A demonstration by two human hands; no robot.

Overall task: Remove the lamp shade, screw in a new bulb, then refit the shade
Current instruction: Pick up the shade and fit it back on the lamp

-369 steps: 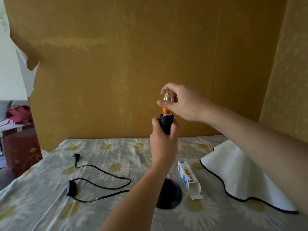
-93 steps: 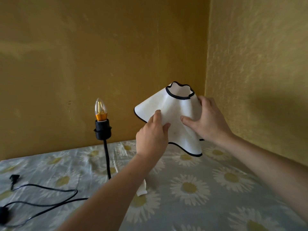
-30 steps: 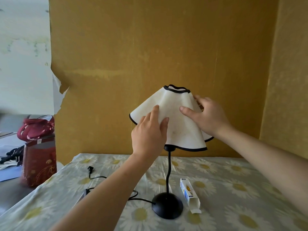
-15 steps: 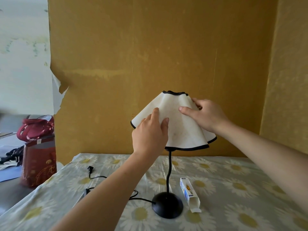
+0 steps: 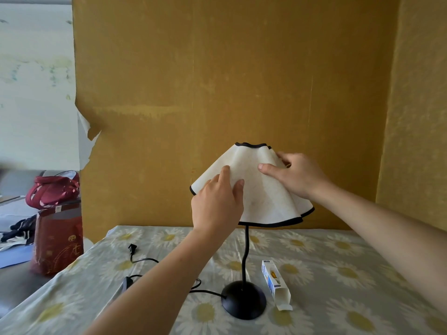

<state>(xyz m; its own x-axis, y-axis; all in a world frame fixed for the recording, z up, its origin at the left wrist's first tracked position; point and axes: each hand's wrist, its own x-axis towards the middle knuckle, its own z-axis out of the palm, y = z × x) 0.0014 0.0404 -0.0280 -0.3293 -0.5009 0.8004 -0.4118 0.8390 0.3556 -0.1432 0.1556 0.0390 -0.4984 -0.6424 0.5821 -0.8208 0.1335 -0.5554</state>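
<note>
Left hand (image 5: 216, 204): it grasped the shade (image 5: 263, 189) on its left side.
Right hand (image 5: 297, 175): it grasped the shade's right side.
Lamp (image 5: 244, 298): stood near the table's (image 5: 350, 286) front edge.

A table (image 5: 338, 274) covered in a pale cloth printed with daisies carries the things. The lamp's round black base (image 5: 243, 299) stands near the front middle. Just right of it lies an open white-and-blue bulb box (image 5: 275, 284). To the left, the black power cord (image 5: 145, 261) loops across the cloth with its inline switch (image 5: 126, 283) and plug (image 5: 132, 249).
</note>
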